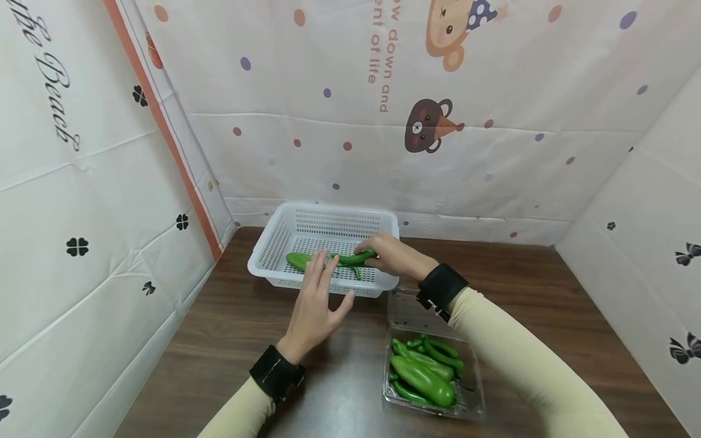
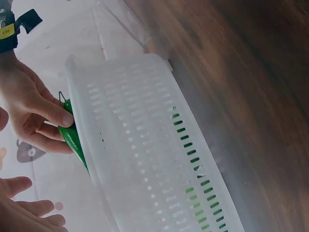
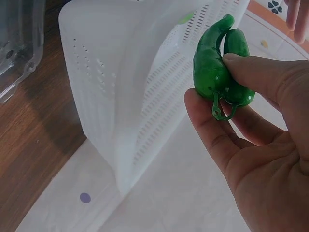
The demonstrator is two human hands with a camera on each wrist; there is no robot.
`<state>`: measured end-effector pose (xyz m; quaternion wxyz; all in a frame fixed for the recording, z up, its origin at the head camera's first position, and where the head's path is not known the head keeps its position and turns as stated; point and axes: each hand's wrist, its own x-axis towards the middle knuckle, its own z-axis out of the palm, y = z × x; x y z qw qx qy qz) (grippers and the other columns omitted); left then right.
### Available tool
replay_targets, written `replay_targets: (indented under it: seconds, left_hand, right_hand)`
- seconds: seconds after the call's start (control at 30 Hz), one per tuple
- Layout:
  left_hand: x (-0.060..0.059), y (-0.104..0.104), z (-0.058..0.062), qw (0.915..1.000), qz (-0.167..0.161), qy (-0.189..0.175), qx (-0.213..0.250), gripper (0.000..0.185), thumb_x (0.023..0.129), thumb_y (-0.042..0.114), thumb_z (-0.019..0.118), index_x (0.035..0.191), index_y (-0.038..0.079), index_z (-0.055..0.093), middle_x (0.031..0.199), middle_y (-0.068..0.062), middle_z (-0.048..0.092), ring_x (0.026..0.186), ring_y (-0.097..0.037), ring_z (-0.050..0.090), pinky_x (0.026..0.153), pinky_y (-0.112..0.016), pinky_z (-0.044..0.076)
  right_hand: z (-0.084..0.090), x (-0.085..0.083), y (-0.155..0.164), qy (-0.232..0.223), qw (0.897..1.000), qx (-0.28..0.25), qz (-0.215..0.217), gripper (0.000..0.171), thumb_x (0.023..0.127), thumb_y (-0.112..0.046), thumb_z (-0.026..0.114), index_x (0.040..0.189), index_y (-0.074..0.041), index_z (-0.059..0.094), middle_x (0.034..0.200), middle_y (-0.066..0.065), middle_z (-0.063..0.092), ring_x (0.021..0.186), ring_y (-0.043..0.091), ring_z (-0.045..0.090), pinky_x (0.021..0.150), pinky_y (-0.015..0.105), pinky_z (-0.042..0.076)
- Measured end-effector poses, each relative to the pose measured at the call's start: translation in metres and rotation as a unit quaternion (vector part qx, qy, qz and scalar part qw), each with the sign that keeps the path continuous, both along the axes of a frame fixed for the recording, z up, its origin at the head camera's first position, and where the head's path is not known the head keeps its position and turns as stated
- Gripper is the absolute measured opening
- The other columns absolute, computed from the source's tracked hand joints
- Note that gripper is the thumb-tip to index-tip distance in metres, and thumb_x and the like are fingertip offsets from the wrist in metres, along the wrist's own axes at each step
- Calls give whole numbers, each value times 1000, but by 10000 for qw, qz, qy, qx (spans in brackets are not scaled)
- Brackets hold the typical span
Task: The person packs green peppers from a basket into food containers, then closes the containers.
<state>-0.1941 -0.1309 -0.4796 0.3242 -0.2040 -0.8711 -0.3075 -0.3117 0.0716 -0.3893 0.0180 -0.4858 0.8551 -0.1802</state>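
Brown tabletop below, right grip pinches two glossy green peppers, left grip outspread.

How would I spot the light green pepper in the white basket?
At the far side of the brown table stands a white basket. Inside, toward its left end, lies the light green pepper, partly hidden by the left hand. Its lighter colour sets it apart from the darker peppers in the right hand.
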Motion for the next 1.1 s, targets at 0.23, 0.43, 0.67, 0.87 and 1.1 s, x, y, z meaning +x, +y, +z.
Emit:
replay_targets:
  seconds: [0.23, 0.43, 0.67, 0.87, 1.1]
  left_hand:
    - [3, 6, 0, 9999, -94, 32, 10, 74, 96, 41, 62, 156, 3, 39, 167, -18, 25, 155, -35, 18, 121, -62, 21]
    - [8, 11, 1, 9998, -189, 18, -13, 75, 96, 40, 63, 157, 3, 38, 168, -17, 23, 155, -36, 18, 124, -55, 17]
    - [10, 15, 2, 9996, -244, 165, -29, 75, 96, 40, 63, 157, 4, 38, 166, -19, 26, 155, -37, 20, 124, -57, 18]
    - [16, 21, 2, 9990, -381, 235, 3, 75, 97, 41, 63, 156, 2, 39, 165, -20, 27, 154, -39, 21, 123, -60, 19]
    - [23, 27, -1, 9984, -546, 138, 6, 75, 98, 40, 63, 157, 2, 38, 166, -19, 27, 154, -39, 20, 123, -59, 19]
  right_hand:
    - [4, 10, 13, 51, 9996, -173, -200, 30, 93, 2, 72, 123, -4, 73, 119, 9, 73, 107, 21, 70, 87, 37, 59]
    - [6, 18, 23, 32, 9995, -261, -194, 29, 94, 0, 72, 123, -5, 73, 117, 7, 74, 103, 17, 70, 85, 33, 59]
    - [3, 29, 37, 165, 9987, -305, -374, 31, 94, -2, 73, 125, -6, 72, 119, 9, 73, 108, 21, 70, 87, 38, 59]
    - [1, 37, 50, 267, 9980, -410, -406, 34, 93, -1, 74, 126, -6, 71, 121, 11, 72, 110, 24, 69, 85, 37, 59]
    - [0, 50, 66, 503, 9967, -441, -466, 35, 91, -2, 76, 126, -6, 71, 110, 8, 73, 94, 19, 70, 74, 33, 57]
